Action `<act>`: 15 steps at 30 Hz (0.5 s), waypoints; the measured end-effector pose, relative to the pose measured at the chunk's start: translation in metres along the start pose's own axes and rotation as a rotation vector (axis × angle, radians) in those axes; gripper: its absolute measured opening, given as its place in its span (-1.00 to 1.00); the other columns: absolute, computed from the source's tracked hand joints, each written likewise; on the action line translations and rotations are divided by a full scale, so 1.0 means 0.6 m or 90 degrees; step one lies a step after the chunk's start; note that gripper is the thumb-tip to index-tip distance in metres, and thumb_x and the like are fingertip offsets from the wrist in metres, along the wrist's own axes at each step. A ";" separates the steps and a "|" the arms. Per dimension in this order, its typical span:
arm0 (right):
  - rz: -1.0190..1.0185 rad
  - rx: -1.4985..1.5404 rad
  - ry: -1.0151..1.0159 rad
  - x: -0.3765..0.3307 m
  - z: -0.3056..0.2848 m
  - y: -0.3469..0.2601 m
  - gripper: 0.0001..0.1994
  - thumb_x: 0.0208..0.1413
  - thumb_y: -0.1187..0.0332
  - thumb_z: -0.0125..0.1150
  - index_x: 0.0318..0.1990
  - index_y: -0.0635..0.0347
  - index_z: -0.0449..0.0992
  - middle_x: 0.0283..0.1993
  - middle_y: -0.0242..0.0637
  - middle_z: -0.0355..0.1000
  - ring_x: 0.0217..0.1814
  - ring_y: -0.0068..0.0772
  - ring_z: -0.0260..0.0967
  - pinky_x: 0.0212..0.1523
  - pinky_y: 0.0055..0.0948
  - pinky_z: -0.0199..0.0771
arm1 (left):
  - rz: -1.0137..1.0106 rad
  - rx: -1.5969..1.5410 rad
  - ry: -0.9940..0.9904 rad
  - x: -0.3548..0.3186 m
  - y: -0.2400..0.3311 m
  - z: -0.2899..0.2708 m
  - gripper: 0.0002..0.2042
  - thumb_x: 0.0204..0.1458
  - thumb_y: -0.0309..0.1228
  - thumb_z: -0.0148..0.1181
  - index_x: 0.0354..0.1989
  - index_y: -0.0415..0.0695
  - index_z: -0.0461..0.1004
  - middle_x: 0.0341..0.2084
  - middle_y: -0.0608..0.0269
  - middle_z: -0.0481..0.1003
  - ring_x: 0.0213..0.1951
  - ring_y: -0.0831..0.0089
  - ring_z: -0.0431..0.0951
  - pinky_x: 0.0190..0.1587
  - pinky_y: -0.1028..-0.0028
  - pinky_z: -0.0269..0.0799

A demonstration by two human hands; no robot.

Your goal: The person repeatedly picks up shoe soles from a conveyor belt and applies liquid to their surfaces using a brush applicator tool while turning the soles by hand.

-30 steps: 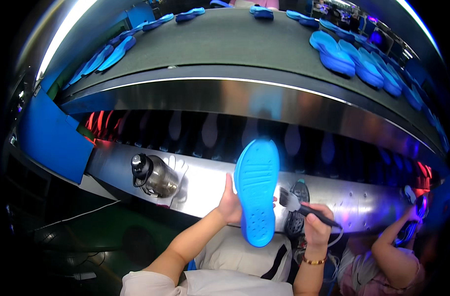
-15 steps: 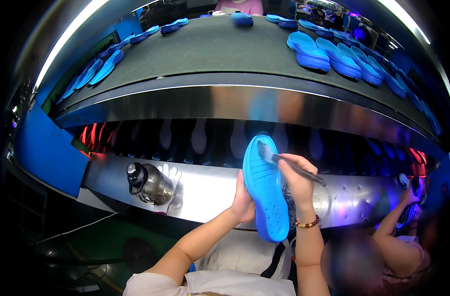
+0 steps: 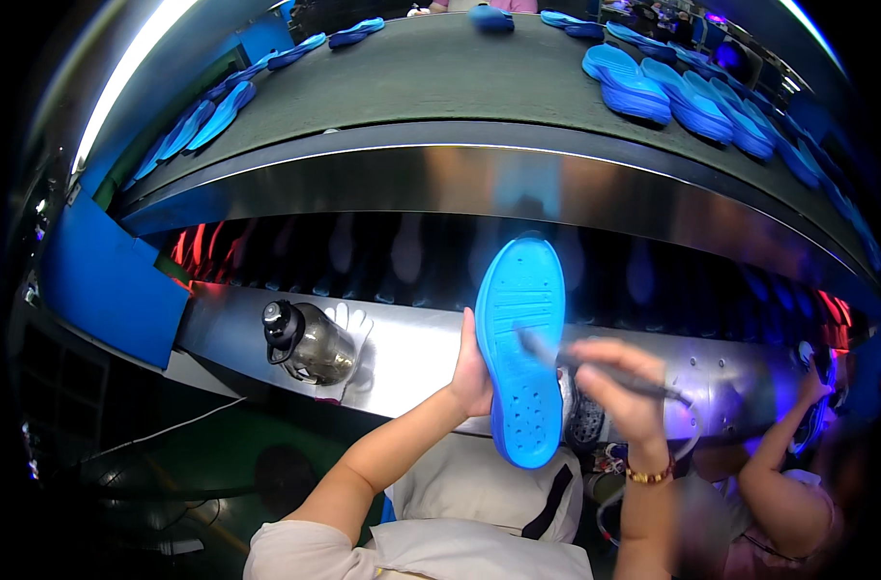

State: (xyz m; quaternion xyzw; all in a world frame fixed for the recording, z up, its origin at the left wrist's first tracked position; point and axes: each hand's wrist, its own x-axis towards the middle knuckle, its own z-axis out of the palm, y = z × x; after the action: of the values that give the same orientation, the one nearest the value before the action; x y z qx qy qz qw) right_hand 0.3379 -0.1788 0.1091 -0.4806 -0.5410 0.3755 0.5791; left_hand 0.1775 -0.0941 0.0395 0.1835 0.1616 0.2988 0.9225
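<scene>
Brushing looked unfinished: half-curled left hand (image 3: 472,383) gripped blue sole (image 3: 520,382) by its left edge; right hand (image 3: 630,396) clenched brush (image 3: 556,356) over mid-sole; coverage unclear.

Pale short sleeve (image 3: 303,553), red and gold beaded bracelet (image 3: 650,475)

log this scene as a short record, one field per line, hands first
left hand: grips blue sole along its left side
right hand: holds brush, blurred
brush position: bristles over the sole's middle; contact unclear
metal bench: dark translucent bottle with white glove beside it
green surface beyond: more blue soles
far right: co-worker's arm
</scene>
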 end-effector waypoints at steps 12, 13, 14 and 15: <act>0.048 0.089 -0.003 0.022 -0.004 -0.007 -0.82 -0.22 0.60 0.21 -0.35 0.35 0.50 -0.30 -0.13 0.47 -0.28 -0.34 0.43 -0.18 -0.43 0.39 | -0.041 0.036 -0.070 0.002 -0.008 0.037 -0.12 -0.15 0.40 -0.58 0.18 -0.07 0.03 0.01 0.03 0.26 -0.04 0.14 0.36 0.02 0.13 0.27; -0.066 -0.003 -0.063 0.020 -0.003 -0.008 -0.81 -0.24 0.60 0.22 -0.35 0.35 0.50 -0.30 -0.11 0.47 -0.27 -0.33 0.43 -0.18 -0.43 0.39 | -0.042 0.035 -0.068 0.002 -0.005 0.041 -0.12 -0.15 0.40 -0.58 0.18 -0.07 0.03 0.01 0.03 0.26 -0.04 0.14 0.36 0.02 0.13 0.27; -0.180 -0.096 -0.124 0.018 -0.002 -0.008 -0.80 -0.26 0.59 0.24 -0.36 0.36 0.50 -0.30 -0.10 0.47 -0.26 -0.31 0.43 -0.17 -0.43 0.38 | 0.009 0.078 -0.024 0.002 -0.001 0.044 -0.12 -0.15 0.40 -0.60 0.18 -0.08 0.05 0.00 0.03 0.26 -0.05 0.14 0.37 0.00 0.13 0.28; -0.194 -0.057 -0.207 0.018 -0.010 -0.013 -0.77 -0.29 0.58 0.27 -0.35 0.35 0.51 -0.31 -0.08 0.47 -0.25 -0.28 0.43 -0.16 -0.43 0.37 | 0.060 0.122 0.019 0.003 0.001 0.045 -0.12 -0.15 0.39 -0.62 0.17 -0.08 0.06 -0.01 0.02 0.27 -0.06 0.14 0.37 -0.01 0.14 0.30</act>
State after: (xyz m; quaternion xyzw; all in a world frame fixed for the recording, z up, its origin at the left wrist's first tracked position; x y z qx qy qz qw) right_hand 0.3448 -0.1711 0.1197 -0.3518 -0.7099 0.3313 0.5124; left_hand 0.1894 -0.0990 0.0636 0.2734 0.1945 0.3281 0.8830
